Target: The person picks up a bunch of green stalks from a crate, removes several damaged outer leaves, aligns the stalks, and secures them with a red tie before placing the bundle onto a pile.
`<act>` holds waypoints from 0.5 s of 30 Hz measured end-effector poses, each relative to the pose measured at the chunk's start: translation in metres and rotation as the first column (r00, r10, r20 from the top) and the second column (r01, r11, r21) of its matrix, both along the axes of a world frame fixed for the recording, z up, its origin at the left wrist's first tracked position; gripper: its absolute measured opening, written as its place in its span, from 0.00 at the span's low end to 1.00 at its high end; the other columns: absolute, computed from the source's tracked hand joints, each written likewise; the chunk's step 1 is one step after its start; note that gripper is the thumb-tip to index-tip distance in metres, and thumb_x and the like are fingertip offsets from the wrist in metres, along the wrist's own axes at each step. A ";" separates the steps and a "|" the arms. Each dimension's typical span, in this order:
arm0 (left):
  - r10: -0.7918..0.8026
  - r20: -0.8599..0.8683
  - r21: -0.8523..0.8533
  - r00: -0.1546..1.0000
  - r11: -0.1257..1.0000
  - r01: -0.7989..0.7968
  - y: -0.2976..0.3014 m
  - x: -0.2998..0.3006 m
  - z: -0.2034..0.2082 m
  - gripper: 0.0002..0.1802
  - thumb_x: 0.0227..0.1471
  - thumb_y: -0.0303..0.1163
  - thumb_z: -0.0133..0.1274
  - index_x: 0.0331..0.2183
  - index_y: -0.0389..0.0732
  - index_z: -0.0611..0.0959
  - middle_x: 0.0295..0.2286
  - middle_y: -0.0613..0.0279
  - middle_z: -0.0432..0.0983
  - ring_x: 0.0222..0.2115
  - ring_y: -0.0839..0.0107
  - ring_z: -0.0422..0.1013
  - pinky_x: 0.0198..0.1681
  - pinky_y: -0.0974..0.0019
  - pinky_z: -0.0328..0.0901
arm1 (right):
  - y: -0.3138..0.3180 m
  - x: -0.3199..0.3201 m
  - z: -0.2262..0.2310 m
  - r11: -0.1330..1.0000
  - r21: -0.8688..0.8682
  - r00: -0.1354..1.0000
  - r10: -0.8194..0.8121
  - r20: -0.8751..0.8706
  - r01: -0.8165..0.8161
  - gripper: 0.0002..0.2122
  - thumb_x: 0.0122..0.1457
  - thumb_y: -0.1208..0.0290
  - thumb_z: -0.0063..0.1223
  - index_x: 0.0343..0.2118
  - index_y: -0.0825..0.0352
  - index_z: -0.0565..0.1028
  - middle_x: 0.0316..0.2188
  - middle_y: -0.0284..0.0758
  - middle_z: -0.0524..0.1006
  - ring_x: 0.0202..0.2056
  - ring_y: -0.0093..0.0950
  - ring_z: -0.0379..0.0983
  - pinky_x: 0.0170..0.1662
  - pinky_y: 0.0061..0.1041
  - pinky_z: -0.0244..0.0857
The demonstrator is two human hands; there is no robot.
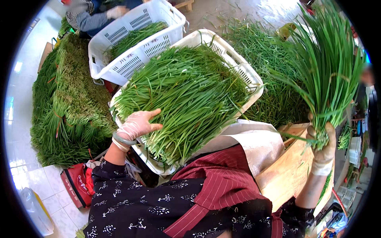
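Note:
Upright at the right, a thick bunch of garlic chives (323, 75) is gripped near its pale cut ends by my gloved right hand (324, 148); the long green leaves fan out above the fist. My left hand (139, 123), in a pale glove with a bangle at the wrist, has thumb and fingers spread. It rests at the near left side of a heap of loose chives (190, 87), touching or just over them. This heap fills a white plastic crate (256, 93) in front of me and rises over its rim.
A second white crate (95, 63), partly filled with chives, stands behind. Tied bundles (59, 119) are stacked at the left. Loose chives (262, 55) cover the floor beyond the crate. A wooden board (283, 178) is at my right, a red bag (77, 184) lower left. Another person's arm (93, 20) shows far left.

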State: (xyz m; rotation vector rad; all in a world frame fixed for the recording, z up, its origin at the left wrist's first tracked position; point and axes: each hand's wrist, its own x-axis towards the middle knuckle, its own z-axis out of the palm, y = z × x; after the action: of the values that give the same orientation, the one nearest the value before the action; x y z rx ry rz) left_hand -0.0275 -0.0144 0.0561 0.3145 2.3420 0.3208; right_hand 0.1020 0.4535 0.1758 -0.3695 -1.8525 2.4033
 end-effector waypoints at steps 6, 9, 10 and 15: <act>-0.291 0.367 0.818 0.884 0.554 -0.157 0.170 0.033 0.011 0.37 0.46 0.39 0.56 0.55 0.40 0.60 0.51 0.52 0.61 0.51 0.65 0.59 0.53 0.65 0.56 | 0.070 0.091 -0.002 0.908 0.331 0.892 -0.355 0.281 0.257 0.19 0.45 0.62 0.57 0.38 0.69 0.70 0.24 0.31 0.73 0.19 0.19 0.65 0.20 0.16 0.60; -0.610 0.388 0.906 0.691 0.392 -0.163 0.281 0.090 0.002 0.39 0.47 0.43 0.53 0.54 0.32 0.59 0.55 0.51 0.53 0.55 0.66 0.51 0.57 0.67 0.46 | 0.071 0.108 0.004 0.765 0.610 0.823 -0.473 0.315 0.207 0.14 0.42 0.71 0.53 0.34 0.68 0.72 0.21 0.28 0.70 0.19 0.17 0.63 0.22 0.17 0.57; -0.680 0.402 0.905 0.613 0.396 -0.154 0.318 0.110 0.004 0.38 0.48 0.43 0.53 0.54 0.31 0.59 0.55 0.51 0.52 0.56 0.67 0.50 0.58 0.68 0.45 | 0.082 0.122 -0.005 0.693 0.699 0.817 -0.498 0.291 0.173 0.15 0.42 0.71 0.53 0.35 0.70 0.72 0.21 0.29 0.71 0.20 0.18 0.64 0.23 0.20 0.58; -0.637 0.671 0.700 0.378 0.378 -0.606 0.436 0.180 -0.021 0.18 0.48 0.39 0.54 0.40 0.41 0.74 0.33 0.67 0.72 0.35 0.76 0.67 0.40 0.74 0.63 | 0.042 0.148 -0.040 0.101 0.959 0.666 -0.700 0.257 -0.264 0.24 0.43 0.64 0.56 0.41 0.73 0.63 0.28 0.51 0.74 0.31 0.45 0.72 0.36 0.38 0.66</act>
State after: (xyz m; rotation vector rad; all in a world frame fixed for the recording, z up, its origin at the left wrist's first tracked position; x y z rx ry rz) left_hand 0.1522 0.4221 0.0351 0.5037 0.6402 1.4639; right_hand 0.2504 0.4956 0.1353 -1.3849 -2.7822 0.1857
